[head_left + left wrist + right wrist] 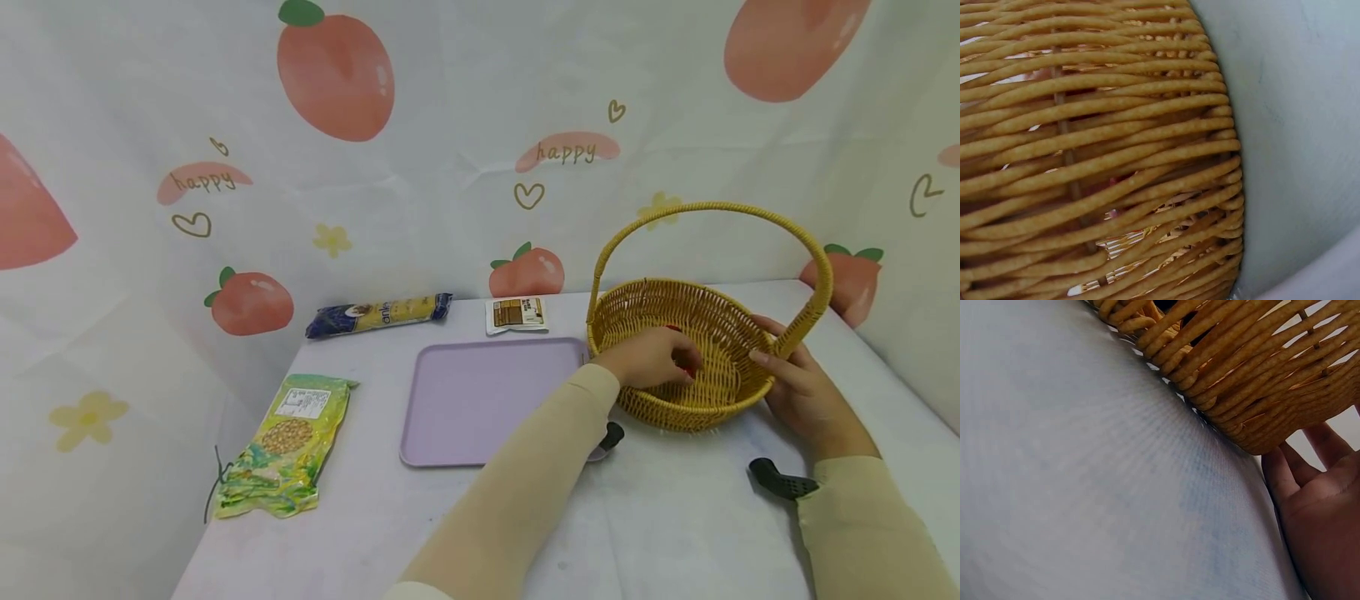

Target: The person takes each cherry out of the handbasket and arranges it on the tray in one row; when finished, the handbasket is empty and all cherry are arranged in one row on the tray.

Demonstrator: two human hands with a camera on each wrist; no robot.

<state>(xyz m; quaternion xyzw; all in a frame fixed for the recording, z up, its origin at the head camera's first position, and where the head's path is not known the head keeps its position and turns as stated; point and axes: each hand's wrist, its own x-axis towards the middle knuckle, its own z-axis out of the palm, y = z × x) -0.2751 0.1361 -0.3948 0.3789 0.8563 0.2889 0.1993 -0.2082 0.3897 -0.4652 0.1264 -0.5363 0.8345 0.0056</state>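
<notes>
The woven basket [712, 308] with a tall hoop handle stands at the right of the table. My left hand [651, 357] reaches inside it, fingers curled on a small red thing [686, 367] mostly hidden by the hand; its kind cannot be told. In the left wrist view, the basket's woven wall [1116, 140] blocks the hand, and specks of red show through the gaps. My right hand [808, 402] holds the basket's right side by the handle base, thumb over the rim. The right wrist view shows those fingers [1280, 472] against the outside of the wall.
A lilac tray [468, 400] lies left of the basket, partly under my left forearm. Behind it are a blue-and-yellow long packet [378, 315] and a small white-and-brown sachet [517, 315]. A green-yellow bag [288, 442] lies at the left. A patterned cloth hangs behind.
</notes>
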